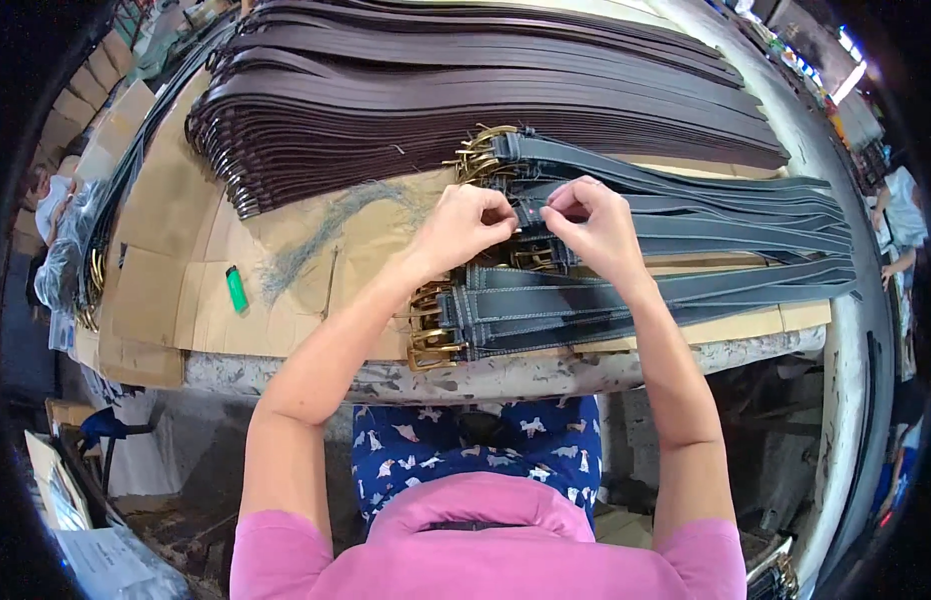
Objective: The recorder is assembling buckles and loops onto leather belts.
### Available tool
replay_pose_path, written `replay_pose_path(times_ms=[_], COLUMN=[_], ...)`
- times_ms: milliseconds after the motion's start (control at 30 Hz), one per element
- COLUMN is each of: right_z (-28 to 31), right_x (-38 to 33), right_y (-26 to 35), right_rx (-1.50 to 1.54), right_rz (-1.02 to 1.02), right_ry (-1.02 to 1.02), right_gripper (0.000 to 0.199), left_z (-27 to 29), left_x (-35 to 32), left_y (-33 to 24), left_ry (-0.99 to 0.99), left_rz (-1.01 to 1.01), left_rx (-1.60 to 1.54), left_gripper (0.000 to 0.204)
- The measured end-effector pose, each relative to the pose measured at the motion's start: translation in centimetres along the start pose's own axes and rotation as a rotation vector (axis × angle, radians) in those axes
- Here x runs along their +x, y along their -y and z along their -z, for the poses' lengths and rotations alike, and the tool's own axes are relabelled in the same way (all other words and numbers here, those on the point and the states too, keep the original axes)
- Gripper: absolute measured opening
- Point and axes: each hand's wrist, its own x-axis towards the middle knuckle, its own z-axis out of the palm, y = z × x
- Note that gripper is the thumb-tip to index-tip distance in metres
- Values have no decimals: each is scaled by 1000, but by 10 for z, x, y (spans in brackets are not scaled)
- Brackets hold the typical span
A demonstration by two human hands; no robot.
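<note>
Both hands are over a group of dark grey belts [686,230] with pale edge stitching, close to a buckle end. My left hand [464,228] is closed, thumb and fingertips pinched together at the near end of one belt. Opposite it, a short gap away, my right hand [594,222] is also pinched. Whatever lies between the fingertips is too small to make out. Brass buckles [478,155] cluster just beyond my left hand. Nearer to me, more brass buckles [434,335] hang on another group of grey belts [546,310].
A long stack of dark brown belts [486,90] fills the far side of the cardboard-covered table [211,320]. Loose grey threads [331,235] and a green lighter [236,288] lie to the left. More belts [136,165] hang at the left edge. Other people are at both sides.
</note>
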Motion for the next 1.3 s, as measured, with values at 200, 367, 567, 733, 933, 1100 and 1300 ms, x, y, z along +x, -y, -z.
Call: replay_pose_path(times_ms=[200,367,567,733,933,1100,1300], right_z=[-4,-7,-8,-8,-8,-7,-6], right_x=[2,1,1,1,1,1,2], right_y=[-2,-3,-1,-3,-2,0,-2], right_rx=[-64,-120,-134,-140,-161,-167,-174], right_rz=[4,43,40,25,26,25,37], right_ry=[39,58,58,66,73,81,82], right_gripper=[15,14,14,14,16,16,15], left_z=[0,0,0,-1,-1,-1,2], left_x=[-1,-1,-2,-2,0,0,0], left_y=[1,4,2,5,7,6,4], left_ry=[-6,-2,-21,-10,-10,-12,-9], left_rz=[-42,-104,-114,-103,-126,-133,-122], left_rx=[-36,-10,0,10,19,17,19], left_gripper=[21,22,20,20,20,20,20])
